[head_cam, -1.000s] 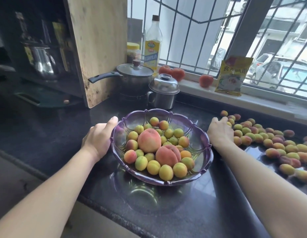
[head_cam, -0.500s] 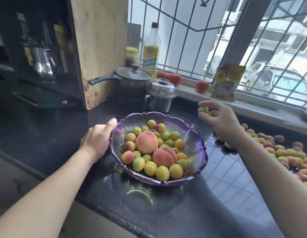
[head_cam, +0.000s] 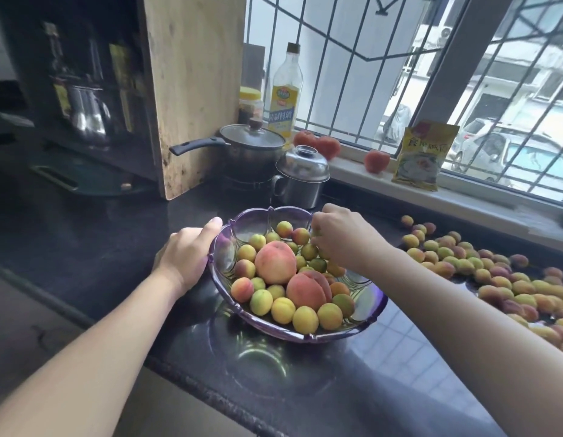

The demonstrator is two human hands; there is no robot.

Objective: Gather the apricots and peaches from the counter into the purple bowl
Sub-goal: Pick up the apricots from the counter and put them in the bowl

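Observation:
The purple bowl stands in the middle of the dark counter, holding two peaches and several apricots. My left hand grips the bowl's left rim, thumb on top. Over the back right of the bowl, my right hand hangs with its fingers curled downward around small apricots; one greenish apricot shows at the fingertips. A long spread of loose apricots lies on the counter to the right of the bowl.
Behind the bowl stand a steel lidded mug and a lidded pot with its handle pointing left. An oil bottle, tomatoes and a yellow packet line the windowsill. A wooden board leans at back left.
My right hand picked apricots from the pile on the right, lifted them and carried them left over the bowl. My left hand stayed on the bowl's rim.

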